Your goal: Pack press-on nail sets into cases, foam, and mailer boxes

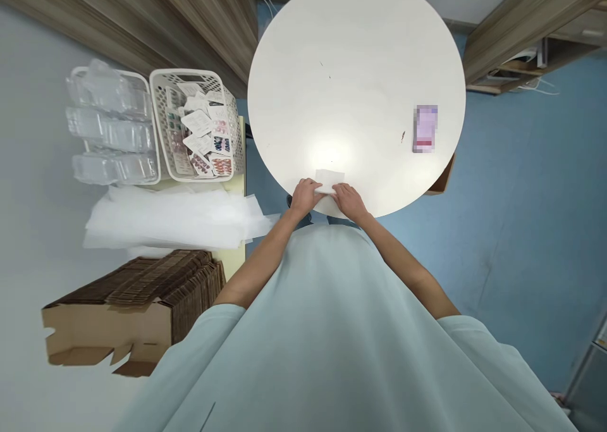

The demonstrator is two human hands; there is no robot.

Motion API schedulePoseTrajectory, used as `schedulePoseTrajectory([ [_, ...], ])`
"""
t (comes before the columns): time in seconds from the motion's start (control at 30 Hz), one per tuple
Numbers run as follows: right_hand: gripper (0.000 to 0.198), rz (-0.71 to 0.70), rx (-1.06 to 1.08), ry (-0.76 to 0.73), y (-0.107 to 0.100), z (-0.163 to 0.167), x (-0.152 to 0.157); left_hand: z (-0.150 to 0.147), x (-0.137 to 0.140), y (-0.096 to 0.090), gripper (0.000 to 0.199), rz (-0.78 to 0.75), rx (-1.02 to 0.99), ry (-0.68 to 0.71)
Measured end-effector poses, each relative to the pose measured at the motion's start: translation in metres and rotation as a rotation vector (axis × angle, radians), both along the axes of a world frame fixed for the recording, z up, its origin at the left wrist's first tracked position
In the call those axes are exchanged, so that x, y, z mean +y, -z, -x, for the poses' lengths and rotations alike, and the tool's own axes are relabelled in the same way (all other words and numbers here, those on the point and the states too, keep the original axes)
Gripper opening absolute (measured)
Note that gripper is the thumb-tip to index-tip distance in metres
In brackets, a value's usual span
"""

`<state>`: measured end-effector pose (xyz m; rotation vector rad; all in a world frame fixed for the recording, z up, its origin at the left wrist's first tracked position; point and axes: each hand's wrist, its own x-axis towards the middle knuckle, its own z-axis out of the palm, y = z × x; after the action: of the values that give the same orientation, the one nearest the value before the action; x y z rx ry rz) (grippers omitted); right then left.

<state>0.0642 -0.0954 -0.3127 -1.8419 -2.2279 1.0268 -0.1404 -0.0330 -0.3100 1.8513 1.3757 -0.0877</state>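
Note:
At the near edge of the round white table, my left hand [306, 195] and my right hand [349, 201] are closed on opposite sides of a small white packing-foam sheet [330, 178]. The sheet is folded over, with a thicker roll or fold running between my fingertips and a flat flap lying beyond it on the tabletop. Whether anything is wrapped inside it is hidden. My thumbs point toward each other across the fold.
A phone-like object [425, 129], blurred out, lies on the right of the table [360, 46]. To my left are a basket [159, 135] of carded small items, clear plastic trays [114, 131], a pile of white foam sheets [171, 220] and stacked flat cardboard boxes [109, 327].

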Motion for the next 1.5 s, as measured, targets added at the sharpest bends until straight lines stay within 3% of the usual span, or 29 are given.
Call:
schedulePoseTrajectory([
  [0.23, 0.046, -0.033, -0.072, 0.186, -0.005, 0.007, 0.037, -0.028, 0.015, 0.000, 0.036, 0.101, 0.236, -0.177],
  [0.5, 0.034, 0.011, -0.075, 0.164, 0.003, 0.012, 0.065, -0.033, 0.009, 0.003, 0.031, 0.164, 0.271, -0.287],
  [0.67, 0.035, 0.096, -0.063, 0.128, 0.008, 0.016, 0.058, -0.022, -0.003, 0.004, 0.033, 0.180, 0.270, -0.320],
  [0.77, 0.040, 0.145, -0.037, 0.195, 0.006, 0.013, 0.045, -0.014, -0.007, 0.002, 0.032, 0.153, 0.248, -0.367],
  [0.9, 0.032, 0.253, -0.025, 0.329, 0.002, 0.013, 0.016, -0.009, -0.012, -0.005, 0.047, 0.164, 0.216, -0.426],
  [1.03, 0.020, 0.338, -0.012, 0.473, 0.000, 0.028, -0.009, -0.006, -0.017, -0.010, 0.029, 0.221, 0.173, -0.374],
  [1.13, 0.018, 0.342, -0.004, 0.506, 0.000, 0.046, -0.010, 0.003, -0.021, -0.012, 0.018, 0.196, 0.153, -0.272],
  [1.5, 0.016, 0.309, 0.030, 0.493, 0.006, 0.123, 0.054, 0.083, 0.002, -0.025, 0.039, 0.117, 0.200, -0.186],
])
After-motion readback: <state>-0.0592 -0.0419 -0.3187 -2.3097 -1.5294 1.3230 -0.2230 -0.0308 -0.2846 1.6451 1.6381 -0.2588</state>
